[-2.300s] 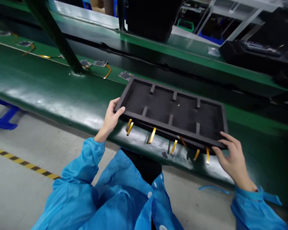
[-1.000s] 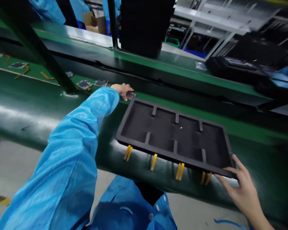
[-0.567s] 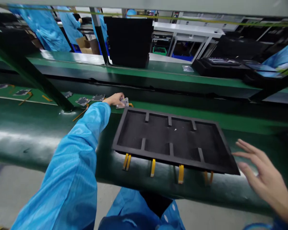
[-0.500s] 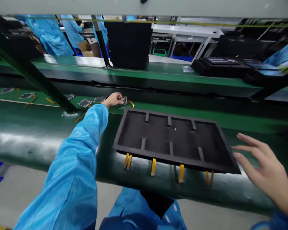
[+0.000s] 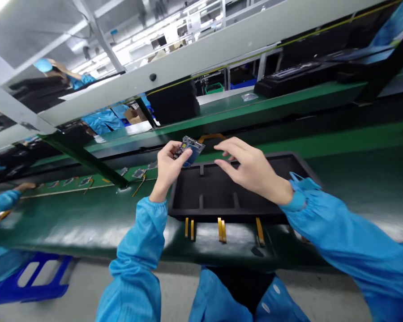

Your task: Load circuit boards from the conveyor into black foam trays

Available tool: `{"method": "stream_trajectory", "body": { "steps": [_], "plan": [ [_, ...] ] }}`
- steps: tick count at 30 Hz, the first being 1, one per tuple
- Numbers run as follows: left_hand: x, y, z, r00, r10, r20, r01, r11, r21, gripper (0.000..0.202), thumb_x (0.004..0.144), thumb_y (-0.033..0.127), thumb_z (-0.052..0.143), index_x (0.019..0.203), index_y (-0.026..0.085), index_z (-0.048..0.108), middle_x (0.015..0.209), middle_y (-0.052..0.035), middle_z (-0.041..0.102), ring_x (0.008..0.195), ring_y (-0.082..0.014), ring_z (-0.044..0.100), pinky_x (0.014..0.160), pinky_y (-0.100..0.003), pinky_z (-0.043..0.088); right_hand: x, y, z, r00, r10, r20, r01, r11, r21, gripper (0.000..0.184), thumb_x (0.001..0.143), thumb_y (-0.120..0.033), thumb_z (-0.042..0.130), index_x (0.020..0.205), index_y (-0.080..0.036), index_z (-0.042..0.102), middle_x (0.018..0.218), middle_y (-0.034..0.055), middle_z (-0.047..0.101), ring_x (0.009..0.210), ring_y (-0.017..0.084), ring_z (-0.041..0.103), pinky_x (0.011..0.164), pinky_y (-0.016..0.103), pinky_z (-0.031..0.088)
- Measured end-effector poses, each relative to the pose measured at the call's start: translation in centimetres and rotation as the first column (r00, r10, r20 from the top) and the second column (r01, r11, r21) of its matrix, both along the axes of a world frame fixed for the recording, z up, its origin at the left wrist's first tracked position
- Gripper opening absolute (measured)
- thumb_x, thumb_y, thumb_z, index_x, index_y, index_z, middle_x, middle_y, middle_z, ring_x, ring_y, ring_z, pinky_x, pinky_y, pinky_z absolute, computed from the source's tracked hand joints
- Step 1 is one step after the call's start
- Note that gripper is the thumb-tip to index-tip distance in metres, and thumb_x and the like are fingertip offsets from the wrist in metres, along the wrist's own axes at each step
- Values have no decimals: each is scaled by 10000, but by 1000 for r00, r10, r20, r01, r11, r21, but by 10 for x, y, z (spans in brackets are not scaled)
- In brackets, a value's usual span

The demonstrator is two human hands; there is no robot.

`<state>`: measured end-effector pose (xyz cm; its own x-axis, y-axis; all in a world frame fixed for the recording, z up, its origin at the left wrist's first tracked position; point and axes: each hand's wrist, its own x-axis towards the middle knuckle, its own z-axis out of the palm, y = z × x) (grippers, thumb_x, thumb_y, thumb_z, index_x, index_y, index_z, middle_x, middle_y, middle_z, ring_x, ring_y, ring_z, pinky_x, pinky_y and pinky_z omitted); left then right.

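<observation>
One circuit board (image 5: 195,153) has left the tabletop (image 5: 87,219), freed for handling: left hand (image 5: 169,169) pinching it, right hand (image 5: 250,166) empty, fingers parted.

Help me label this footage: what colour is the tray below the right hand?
The tray is black, best seen in the head view.

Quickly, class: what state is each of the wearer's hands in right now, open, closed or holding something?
Left hand: closed, holding a circuit board.
Right hand: open, nothing visibly held, over the black tray.
</observation>
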<state>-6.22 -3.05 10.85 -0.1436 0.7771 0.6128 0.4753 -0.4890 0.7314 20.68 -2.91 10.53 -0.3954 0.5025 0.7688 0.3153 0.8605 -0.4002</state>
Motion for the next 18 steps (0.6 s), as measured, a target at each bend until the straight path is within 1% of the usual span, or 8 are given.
{"method": "stream_trajectory", "body": {
  "steps": [3,6,9,10,12,15,18],
  "plan": [
    [31,-15,5,998,-64,-30,63,998,-20,395,835,556,937,927,213,765,867,-23,779,755,-173,685,708,-295,573,-4,8,-1,997,-27,-71,25,999,-32,274,1042,-226,702,1307,-210,768,1290,131,789,1047,285,783,936,418,680],
    [50,-15,3,991,-119,-57,117,992,-39,410,826,582,941,896,211,783,812,-20,766,682,-162,635,636,-291,534,5,13,-6,993,-57,-108,43,991,-125,178,1003,-224,755,1174,-214,802,1179,111,816,990,283,775,875,409,666],
    [62,-6,-3,985,-157,-73,154,987,-43,434,810,608,942,876,207,789,774,-17,746,651,-157,602,595,-289,491,15,20,-9,987,-46,-153,-2,954,-299,67,943,-225,817,1009,-216,811,1000,68,827,889,256,767,815,375,642],
    [66,-1,-5,984,-163,-74,160,986,-44,436,811,611,938,876,206,789,772,-16,743,652,-156,600,596,-290,485,18,24,-10,983,-34,-182,-34,933,-359,58,924,-225,831,975,-212,807,965,58,826,881,251,769,814,367,638],
    [71,8,-9,983,-168,-76,165,985,-42,429,825,612,922,880,208,788,783,-16,744,666,-159,607,611,-292,488,21,36,-13,967,-10,-256,-111,883,-456,97,880,-231,864,931,-206,785,937,48,824,886,243,777,823,357,635],
    [78,24,-15,981,-171,-88,170,985,-20,408,855,604,897,894,214,786,817,-22,754,709,-176,642,657,-306,514,25,57,-19,939,3,-345,-198,823,-531,219,805,-273,929,883,-201,738,910,42,811,882,233,777,831,351,628],
    [81,42,-22,979,-174,-106,176,984,12,424,875,629,875,896,216,783,840,-33,758,747,-194,668,698,-325,536,27,78,-26,935,-2,-354,-206,809,-550,275,771,-340,951,847,-194,731,858,38,795,845,222,759,822,349,603]
  ]
}}
